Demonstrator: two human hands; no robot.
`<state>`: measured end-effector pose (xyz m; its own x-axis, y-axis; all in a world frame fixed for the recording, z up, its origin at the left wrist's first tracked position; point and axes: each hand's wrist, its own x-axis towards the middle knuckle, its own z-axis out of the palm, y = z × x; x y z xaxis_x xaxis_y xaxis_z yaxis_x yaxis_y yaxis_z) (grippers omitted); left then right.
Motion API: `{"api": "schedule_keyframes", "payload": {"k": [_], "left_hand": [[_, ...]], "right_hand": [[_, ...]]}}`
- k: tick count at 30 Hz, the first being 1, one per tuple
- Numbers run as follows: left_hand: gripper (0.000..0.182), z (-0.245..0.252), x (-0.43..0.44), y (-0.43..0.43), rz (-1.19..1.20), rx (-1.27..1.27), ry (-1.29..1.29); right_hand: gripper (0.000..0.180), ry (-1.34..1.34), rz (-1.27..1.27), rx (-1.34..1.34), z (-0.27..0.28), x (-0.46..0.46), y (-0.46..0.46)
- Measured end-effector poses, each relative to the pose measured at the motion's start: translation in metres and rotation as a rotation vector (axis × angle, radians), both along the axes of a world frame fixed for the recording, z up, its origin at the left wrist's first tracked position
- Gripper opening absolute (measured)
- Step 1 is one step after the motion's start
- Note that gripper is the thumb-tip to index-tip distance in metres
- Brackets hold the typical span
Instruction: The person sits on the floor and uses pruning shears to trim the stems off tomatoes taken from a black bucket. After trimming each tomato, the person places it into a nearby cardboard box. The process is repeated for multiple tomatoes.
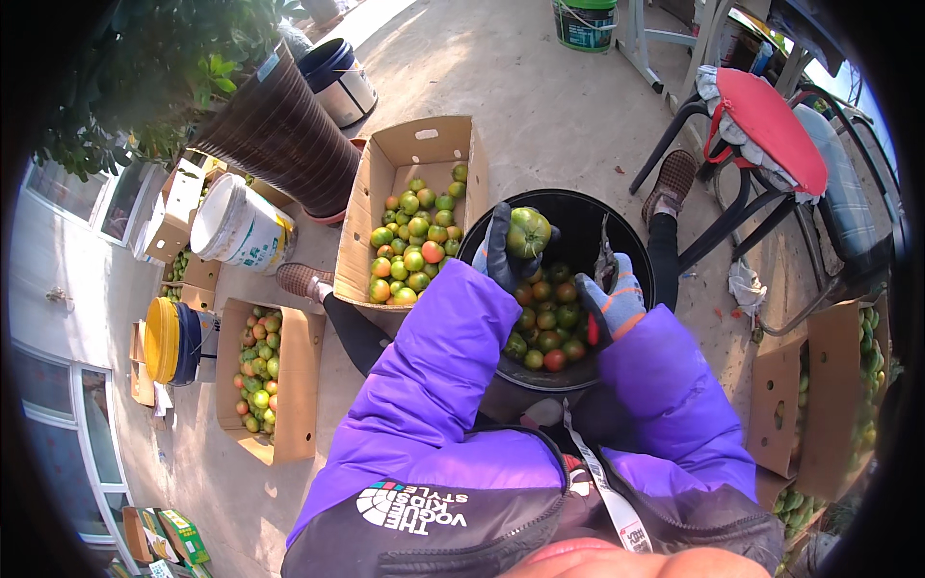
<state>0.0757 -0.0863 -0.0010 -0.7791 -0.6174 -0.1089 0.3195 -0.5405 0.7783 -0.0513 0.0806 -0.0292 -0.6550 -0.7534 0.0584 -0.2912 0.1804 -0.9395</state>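
Observation:
My left hand (502,249), in a grey and black work glove, holds a large green tomato (528,233) above the left side of a black tub (564,199). Inside the tub lie many green and reddish tomatoes (547,319). At the tub's right side is my right hand (613,292), gloved in grey with orange lines; a grey cloth or rag (605,254) shows beside its fingers, and a small red thing (593,330) lies at its palm. Whether it grips either is unclear. Left of the tub stands an open cardboard box (405,155) of green and orange tomatoes.
Another tomato box (298,376) stands at lower left, near stacked buckets (162,339) and a white bucket (242,224). A tall ribbed planter (289,134) stands beyond. At right are a stool with a red cushion (773,134) and produce boxes (831,390). A green bucket (585,27) is at the top.

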Motion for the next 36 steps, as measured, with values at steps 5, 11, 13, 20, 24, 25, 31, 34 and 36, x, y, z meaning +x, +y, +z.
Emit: {"api": "schedule_keyframes", "payload": {"k": [5, 11, 13, 20, 24, 25, 31, 34, 36], "left_hand": [[0.057, -0.006, 0.000, -0.002, -0.041, 0.083, 0.062], [0.052, 0.009, -0.002, 0.012, 0.045, 0.064, -0.018], [0.050, 0.009, 0.001, 0.012, 0.054, 0.033, -0.071], [0.063, 0.018, 0.003, 0.012, -0.002, -0.051, -0.162], [0.062, 0.018, 0.002, 0.013, -0.017, -0.042, -0.143], [0.062, 0.015, 0.003, 0.012, -0.027, -0.052, -0.136], [0.059, 0.018, 0.003, 0.015, -0.024, -0.076, -0.109], [0.064, 0.018, 0.000, 0.016, 0.029, -0.027, -0.117], [0.064, 0.019, 0.002, 0.015, -0.018, -0.075, -0.043]], "right_hand": [[0.041, 0.108, -0.028, 0.011, -0.003, -0.001, 0.000], [0.042, 0.038, -0.077, 0.042, -0.009, -0.005, 0.001], [0.044, 0.093, -0.061, 0.072, 0.000, -0.001, 0.001], [0.049, 0.101, -0.086, 0.184, 0.003, -0.005, 0.002], [0.049, 0.147, -0.117, 0.160, 0.007, -0.002, 0.003], [0.048, 0.131, -0.110, 0.154, 0.009, 0.000, 0.002], [0.047, 0.117, -0.109, 0.097, 0.009, -0.001, 0.001], [0.047, 0.111, -0.115, 0.098, 0.007, -0.002, -0.001], [0.047, 0.096, -0.112, 0.121, 0.012, -0.002, -0.001]]}}
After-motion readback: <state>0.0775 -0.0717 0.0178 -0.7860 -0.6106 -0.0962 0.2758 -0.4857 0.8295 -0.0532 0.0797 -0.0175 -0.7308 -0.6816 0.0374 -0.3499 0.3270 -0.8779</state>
